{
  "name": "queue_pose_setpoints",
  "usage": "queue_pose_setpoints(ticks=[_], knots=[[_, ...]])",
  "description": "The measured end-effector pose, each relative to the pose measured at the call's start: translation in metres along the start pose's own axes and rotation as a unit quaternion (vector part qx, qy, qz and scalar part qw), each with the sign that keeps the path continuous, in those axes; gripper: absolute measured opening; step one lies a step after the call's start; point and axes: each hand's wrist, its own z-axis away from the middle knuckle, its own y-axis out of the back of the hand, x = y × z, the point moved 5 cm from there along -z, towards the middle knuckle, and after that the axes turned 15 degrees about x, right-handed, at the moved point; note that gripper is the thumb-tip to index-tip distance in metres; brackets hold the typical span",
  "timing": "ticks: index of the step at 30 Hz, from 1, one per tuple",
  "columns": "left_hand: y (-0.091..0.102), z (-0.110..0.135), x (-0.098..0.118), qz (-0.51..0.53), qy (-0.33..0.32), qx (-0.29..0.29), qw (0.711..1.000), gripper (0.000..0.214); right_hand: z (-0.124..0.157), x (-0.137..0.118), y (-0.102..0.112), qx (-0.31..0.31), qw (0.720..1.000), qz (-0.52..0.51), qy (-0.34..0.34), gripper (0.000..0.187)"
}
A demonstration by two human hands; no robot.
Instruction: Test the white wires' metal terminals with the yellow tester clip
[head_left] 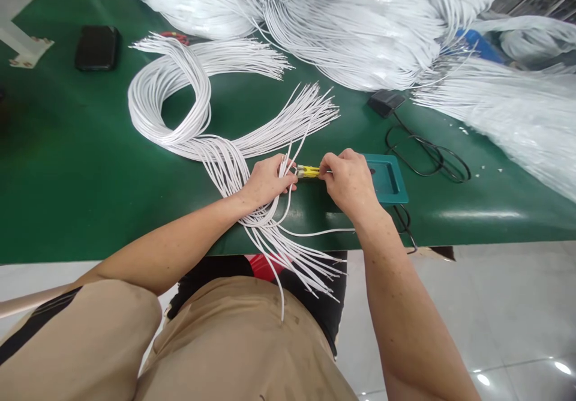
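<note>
Between the fingers of my left hand (270, 179) are several white wires (225, 164), which loop under the wrist and spill over the table's front edge. A short yellow piece with a silvery end (308, 171) bridges the gap between both hands; its exact kind is unclear. My right hand (348, 179) is closed, thumb and fingertips pinched at the right end of this piece. Beside that hand lies a teal tray-like base (398, 179), partly hidden by it. Loose wire ends point up and right past my left fingers.
A curled bundle of white wires (144, 107) lies on the green table (67, 179). Large piles of white wires (360, 23) cover the back and right. A black box (96, 48) sits at left; a black pedal-like block (386, 102) trails a cable at right.
</note>
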Motion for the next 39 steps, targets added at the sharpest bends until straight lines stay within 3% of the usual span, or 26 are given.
queue_pose_setpoints(ticks=[3, 5, 9, 14, 17, 19, 21, 23, 25, 29, 31, 33, 35, 37, 39], knots=[[-0.001, -0.001, -0.002, -0.001, 0.007, -0.010, 1.000, 0.026, 0.003, -0.001, 0.004, -0.001, 1.000, -0.003, 0.003, 0.016], [-0.002, -0.002, -0.004, 0.016, 0.024, -0.026, 0.999, 0.028, 0.007, 0.003, 0.010, 0.034, 0.999, 0.010, -0.014, 0.019], [-0.001, -0.002, -0.003, 0.042, 0.065, -0.052, 0.996, 0.031, 0.021, 0.024, 0.016, 0.111, 0.983, 0.088, -0.117, 0.036], [0.006, 0.000, 0.002, 0.089, 0.099, -0.053, 0.990, 0.035, 0.025, 0.028, 0.012, 0.116, 0.981, 0.075, -0.136, 0.039], [0.008, 0.000, 0.003, 0.129, 0.084, -0.066, 0.986, 0.044, 0.023, 0.006, 0.024, 0.132, 0.986, -0.008, -0.105, 0.034], [0.009, 0.000, 0.005, 0.145, 0.065, -0.080, 0.984, 0.045, 0.025, -0.025, 0.032, 0.109, 0.988, -0.108, -0.032, 0.027], [0.010, 0.000, 0.007, 0.146, 0.052, -0.098, 0.983, 0.042, 0.032, -0.062, 0.036, 0.044, 0.982, -0.168, 0.075, 0.024], [0.009, 0.001, 0.009, 0.143, 0.050, -0.115, 0.982, 0.039, 0.042, -0.091, 0.036, -0.001, 0.981, -0.135, 0.139, 0.024], [0.009, 0.002, 0.011, 0.142, 0.052, -0.124, 0.981, 0.038, 0.050, -0.107, 0.031, -0.045, 0.986, -0.080, 0.139, 0.021], [0.012, 0.003, 0.013, 0.098, 0.033, -0.110, 0.989, 0.038, 0.061, -0.105, 0.021, -0.184, 0.979, -0.070, 0.047, 0.019], [0.013, 0.005, 0.015, 0.058, 0.009, -0.116, 0.991, 0.039, 0.057, -0.091, 0.023, -0.214, 0.969, -0.115, -0.040, 0.022], [0.012, 0.007, 0.017, 0.035, -0.007, -0.138, 0.990, 0.040, 0.044, -0.068, 0.029, -0.147, 0.957, -0.185, -0.167, 0.027], [0.011, 0.010, 0.017, 0.038, 0.003, -0.164, 0.986, 0.045, 0.032, -0.046, 0.035, -0.036, 0.919, -0.275, -0.279, 0.025], [0.009, 0.011, 0.017, 0.053, 0.026, -0.185, 0.981, 0.047, 0.026, -0.033, 0.031, 0.009, 0.874, -0.356, -0.329, 0.024], [0.008, 0.011, 0.018, 0.077, 0.040, -0.184, 0.979, 0.042, 0.025, -0.031, 0.023, -0.004, 0.841, -0.415, -0.346, 0.027]])
